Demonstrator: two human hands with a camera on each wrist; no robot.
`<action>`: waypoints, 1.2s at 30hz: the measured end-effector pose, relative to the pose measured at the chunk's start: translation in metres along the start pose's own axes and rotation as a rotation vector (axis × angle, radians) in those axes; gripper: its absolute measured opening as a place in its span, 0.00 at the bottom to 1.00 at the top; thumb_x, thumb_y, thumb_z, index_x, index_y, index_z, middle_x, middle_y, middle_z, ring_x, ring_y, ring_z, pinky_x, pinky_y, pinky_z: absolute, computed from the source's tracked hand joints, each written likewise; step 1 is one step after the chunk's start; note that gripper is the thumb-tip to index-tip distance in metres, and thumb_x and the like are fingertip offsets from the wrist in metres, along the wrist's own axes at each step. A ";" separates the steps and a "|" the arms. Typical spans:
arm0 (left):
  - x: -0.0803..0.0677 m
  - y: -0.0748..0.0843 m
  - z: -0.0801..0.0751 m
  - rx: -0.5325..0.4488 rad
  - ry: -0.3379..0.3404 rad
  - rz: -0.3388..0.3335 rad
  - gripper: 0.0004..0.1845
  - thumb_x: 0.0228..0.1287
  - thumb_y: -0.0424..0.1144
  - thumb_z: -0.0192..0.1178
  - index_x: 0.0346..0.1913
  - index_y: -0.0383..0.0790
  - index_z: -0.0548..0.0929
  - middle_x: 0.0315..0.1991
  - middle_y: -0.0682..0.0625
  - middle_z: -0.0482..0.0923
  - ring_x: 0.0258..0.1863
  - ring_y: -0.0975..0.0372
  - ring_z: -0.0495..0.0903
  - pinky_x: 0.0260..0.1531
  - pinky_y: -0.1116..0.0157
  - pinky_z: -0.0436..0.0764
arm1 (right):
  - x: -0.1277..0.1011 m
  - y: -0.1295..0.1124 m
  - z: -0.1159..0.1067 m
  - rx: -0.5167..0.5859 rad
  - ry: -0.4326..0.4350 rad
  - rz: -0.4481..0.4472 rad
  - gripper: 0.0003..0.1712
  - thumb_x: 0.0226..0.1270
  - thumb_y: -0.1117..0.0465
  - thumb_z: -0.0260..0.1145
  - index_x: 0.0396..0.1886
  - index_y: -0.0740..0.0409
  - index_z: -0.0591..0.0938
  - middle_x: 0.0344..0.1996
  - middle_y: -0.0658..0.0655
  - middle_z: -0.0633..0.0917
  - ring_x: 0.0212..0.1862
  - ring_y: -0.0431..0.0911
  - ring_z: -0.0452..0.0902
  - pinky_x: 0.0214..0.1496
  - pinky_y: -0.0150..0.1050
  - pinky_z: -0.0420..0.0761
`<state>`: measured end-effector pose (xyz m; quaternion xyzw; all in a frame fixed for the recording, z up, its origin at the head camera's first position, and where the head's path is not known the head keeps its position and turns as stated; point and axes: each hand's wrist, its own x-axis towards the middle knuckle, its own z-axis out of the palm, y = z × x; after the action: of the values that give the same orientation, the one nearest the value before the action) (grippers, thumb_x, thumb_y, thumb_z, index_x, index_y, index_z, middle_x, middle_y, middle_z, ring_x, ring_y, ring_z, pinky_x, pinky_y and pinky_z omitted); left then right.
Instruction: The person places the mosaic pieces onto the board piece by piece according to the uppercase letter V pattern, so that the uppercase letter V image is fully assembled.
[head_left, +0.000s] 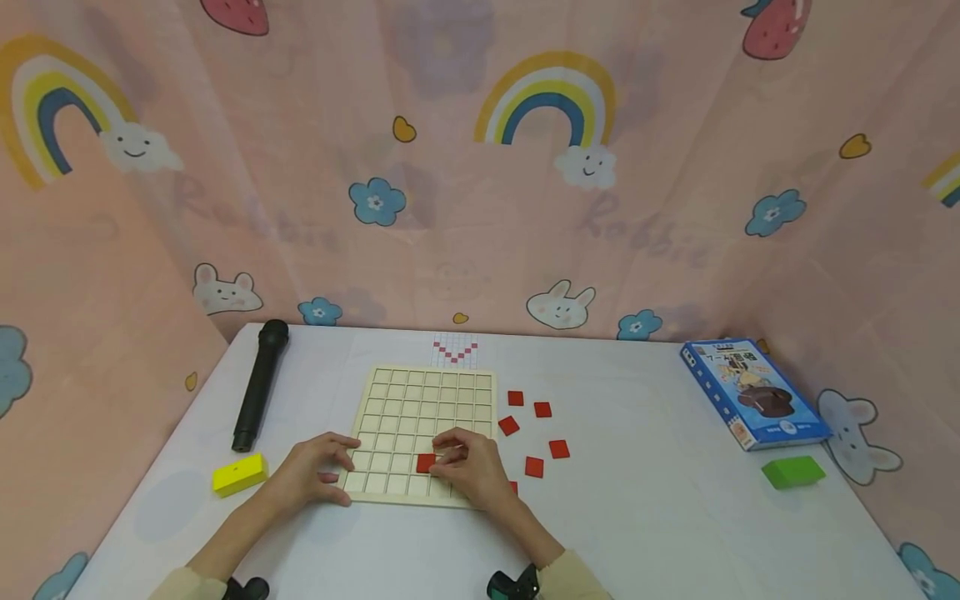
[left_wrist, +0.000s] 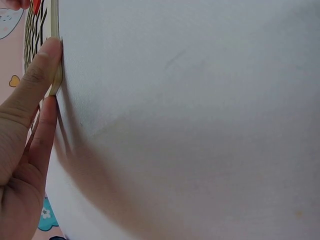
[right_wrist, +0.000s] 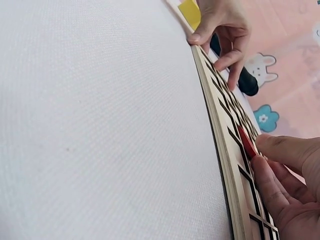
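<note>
A pale wooden grid board (head_left: 420,502) lies flat on the white table. My left hand (head_left: 313,473) grips its near left corner, the thumb (left_wrist: 49,52) on the front edge and the fingers along the left side. Over the lower cells, my right hand (head_left: 474,468) pinches a red square tile (head_left: 425,463) between thumb and fingertips. In the right wrist view that tile (right_wrist: 246,142) stands tilted at the grid, one edge down among the cells. Several loose red tiles (head_left: 534,467) are scattered right of the board, one partly hidden by my right hand.
Behind the board lies a small paper pattern card (head_left: 454,352) with red squares in a V. A black microphone (head_left: 260,387) and a yellow block (head_left: 240,475) are on the left. A blue box (head_left: 756,396) and a green block (head_left: 793,472) sit at the right.
</note>
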<state>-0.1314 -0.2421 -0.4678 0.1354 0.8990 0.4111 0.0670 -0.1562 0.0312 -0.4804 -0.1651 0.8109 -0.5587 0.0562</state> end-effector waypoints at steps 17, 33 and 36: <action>0.002 -0.001 0.000 0.015 0.002 0.007 0.20 0.30 0.31 0.80 0.30 0.42 0.81 0.55 0.39 0.76 0.56 0.41 0.73 0.37 0.72 0.83 | 0.000 -0.002 -0.001 0.062 -0.030 0.015 0.15 0.53 0.71 0.73 0.42 0.66 0.82 0.38 0.59 0.85 0.35 0.44 0.84 0.39 0.27 0.82; 0.002 -0.001 0.002 0.026 0.004 -0.039 0.20 0.29 0.31 0.80 0.29 0.43 0.81 0.55 0.41 0.76 0.57 0.43 0.73 0.37 0.72 0.83 | -0.014 0.009 -0.066 0.037 0.075 0.122 0.18 0.55 0.68 0.72 0.47 0.61 0.82 0.44 0.58 0.83 0.43 0.50 0.82 0.44 0.34 0.83; 0.002 -0.001 0.002 0.014 0.004 -0.055 0.20 0.29 0.31 0.80 0.29 0.43 0.81 0.55 0.41 0.76 0.57 0.44 0.72 0.37 0.72 0.83 | -0.016 0.015 -0.081 -0.006 0.125 0.154 0.17 0.56 0.68 0.72 0.47 0.59 0.82 0.43 0.56 0.84 0.43 0.50 0.81 0.44 0.35 0.84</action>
<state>-0.1330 -0.2408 -0.4701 0.1102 0.9055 0.4029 0.0753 -0.1670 0.1130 -0.4657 -0.0671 0.8248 -0.5594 0.0479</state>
